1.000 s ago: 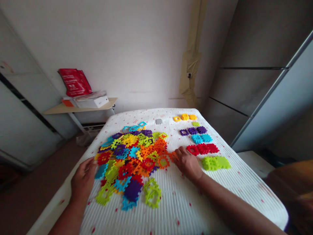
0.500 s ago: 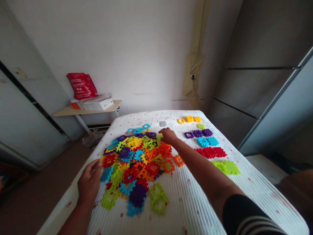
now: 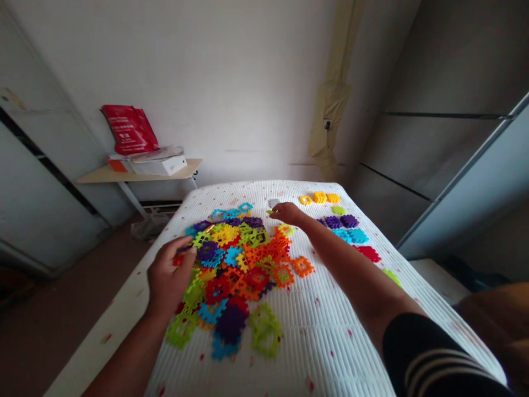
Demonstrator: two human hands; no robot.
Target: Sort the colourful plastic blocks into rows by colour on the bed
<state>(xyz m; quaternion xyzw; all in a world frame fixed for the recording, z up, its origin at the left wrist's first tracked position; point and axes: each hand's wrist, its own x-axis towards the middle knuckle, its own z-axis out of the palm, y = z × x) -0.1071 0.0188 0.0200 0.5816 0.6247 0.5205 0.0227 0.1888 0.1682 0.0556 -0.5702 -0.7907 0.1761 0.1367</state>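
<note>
A heap of notched plastic building tiles (image 3: 231, 256), some solid and some with open centres, lies on the white ribbed cover. My right hand (image 3: 287, 213) is beyond the heap's far right edge, fingers pinched on a small lime-green tile (image 3: 271, 212), mostly hidden by them. A grey tile (image 3: 273, 203) lies just behind that hand. My left hand (image 3: 170, 273) hovers at the heap's left side with thumb and fingers apart, holding nothing visible. It covers part of the tiles there.
Sorted tiles sit along the right: yellow ones (image 3: 319, 197), a lone green tile (image 3: 339, 210), purple (image 3: 349, 221), blue (image 3: 358, 236) and red (image 3: 367, 253). My right forearm partly covers these rows. A side table (image 3: 99, 175) holds boxes and a red bag (image 3: 129, 129).
My right hand has moved away from the heap with the green tile, towards the grey one. My left hand has come up and right over the heap's left edge. The view has shifted slightly.
</note>
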